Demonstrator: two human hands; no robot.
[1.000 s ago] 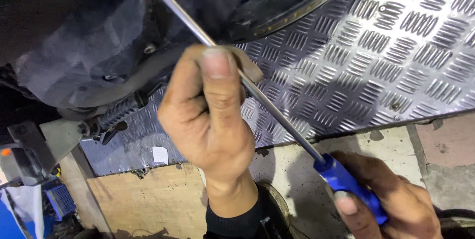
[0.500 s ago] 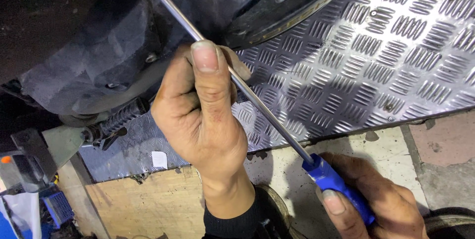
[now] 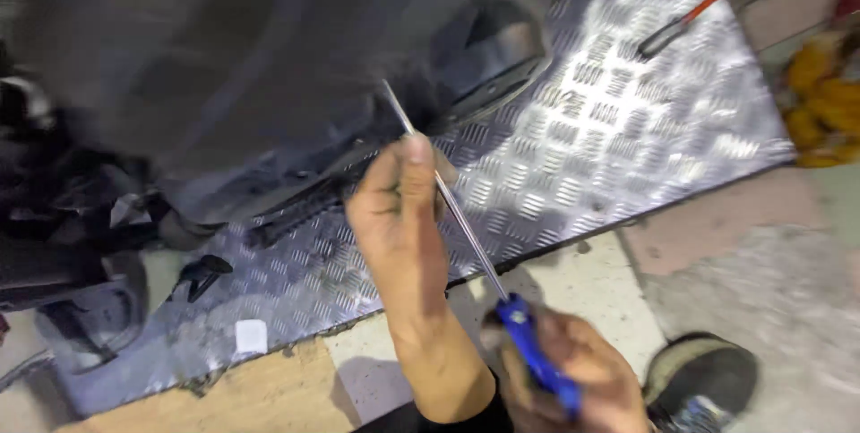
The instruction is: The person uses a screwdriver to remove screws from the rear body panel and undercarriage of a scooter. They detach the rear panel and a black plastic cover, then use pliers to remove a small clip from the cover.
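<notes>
Head view, looking steeply down, somewhat blurred.

Left hand [image 3: 399,218] raised in the middle of the frame, fingers curled in narrow around the thin bright steel shaft of a long screwdriver with a blue plastic handle [image 3: 452,209], thumb up along the shaft, pinching it about midway. Right hand [image 3: 578,379] low at the bottom edge, closed in a fist around the blue handle, only the upper end of the grip showing past the fingers. Shaft slanting up and to the left from that handle, through the left-hand fingers, tip ending at the lower edge of a large dark grey machine body [image 3: 224,75] that fills the upper left. Exact spot touched by the tip too blurred to tell.

Underneath, a silvery raised-tread metal plate [image 3: 609,128], tilted across the frame, carrying the dark body. On the plate, upper right, a slim tool with an orange handle [image 3: 708,3], well apart from both hands. Small white square tag [image 3: 251,336] near the plate's lower left corner. Beyond the plate edge, pale patchy concrete floor [image 3: 761,272] and a bare wooden board [image 3: 233,397] at lower left. Dark rounded shoe toe [image 3: 703,370] just beside the right hand. Yellow-orange blurred objects [image 3: 829,102] at the right edge, kind not discernible.
</notes>
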